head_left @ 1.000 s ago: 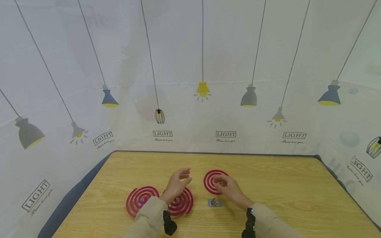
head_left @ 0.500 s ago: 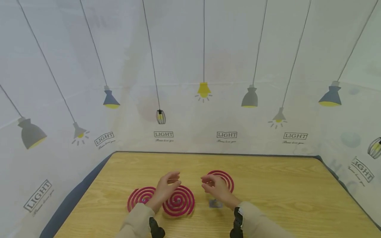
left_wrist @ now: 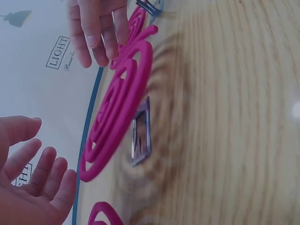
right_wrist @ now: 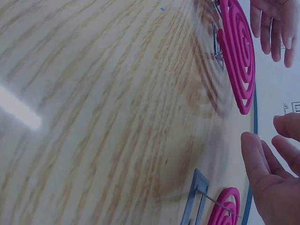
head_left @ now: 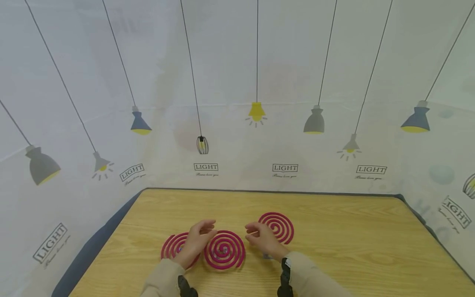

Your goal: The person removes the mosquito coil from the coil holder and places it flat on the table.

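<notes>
Three magenta mosquito coils are in the head view. The middle mosquito coil sits raised on a small metal stand, its flat spiral clear of the table. My left hand hovers over the left mosquito coil, hiding part of it, fingers relaxed. My right hand hangs between the middle coil and the right mosquito coil, holding nothing. Below that hand lies another metal stand, mostly hidden by the wrist in the head view. In the left wrist view, my left fingertips are near the middle coil's edge.
The wooden table has a dark edge and is backed by a white cloth wall printed with lamps. Black wrist straps sit over beige sleeves.
Both hands have moved left: the left off the middle coil and over the left one, the right away from the right coil. The right coil lies slightly further right.
</notes>
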Action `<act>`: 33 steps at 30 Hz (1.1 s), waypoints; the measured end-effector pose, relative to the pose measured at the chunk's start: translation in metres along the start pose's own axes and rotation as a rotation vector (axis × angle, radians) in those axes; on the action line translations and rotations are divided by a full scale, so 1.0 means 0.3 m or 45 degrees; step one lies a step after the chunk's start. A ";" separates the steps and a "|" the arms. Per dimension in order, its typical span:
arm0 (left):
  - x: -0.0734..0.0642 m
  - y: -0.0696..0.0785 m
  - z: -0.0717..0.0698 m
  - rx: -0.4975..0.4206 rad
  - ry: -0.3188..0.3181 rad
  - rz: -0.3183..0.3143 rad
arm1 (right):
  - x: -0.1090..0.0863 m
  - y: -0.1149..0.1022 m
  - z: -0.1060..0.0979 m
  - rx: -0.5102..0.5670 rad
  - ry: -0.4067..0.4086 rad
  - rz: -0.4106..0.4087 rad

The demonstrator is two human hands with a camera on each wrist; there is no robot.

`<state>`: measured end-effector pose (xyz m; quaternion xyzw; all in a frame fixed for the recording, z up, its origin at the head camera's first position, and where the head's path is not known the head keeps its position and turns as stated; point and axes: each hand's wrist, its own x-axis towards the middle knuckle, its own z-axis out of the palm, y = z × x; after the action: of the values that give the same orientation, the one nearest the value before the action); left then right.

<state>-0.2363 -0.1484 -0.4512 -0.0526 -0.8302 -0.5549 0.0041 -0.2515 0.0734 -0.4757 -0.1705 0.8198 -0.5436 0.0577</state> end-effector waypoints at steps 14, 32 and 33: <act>0.008 -0.082 -0.031 0.056 0.054 -0.085 | 0.036 0.021 0.052 -0.157 -0.017 0.004; -0.003 -0.111 -0.024 0.174 -0.006 0.013 | 0.033 0.022 0.064 -0.175 -0.020 -0.015; -0.003 -0.110 -0.023 0.177 -0.003 0.011 | 0.034 0.023 0.063 -0.173 -0.022 -0.025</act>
<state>-0.2388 -0.1673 -0.4791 -0.0565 -0.8665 -0.4959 0.0092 -0.2572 0.0558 -0.4886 -0.1869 0.8526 -0.4856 0.0478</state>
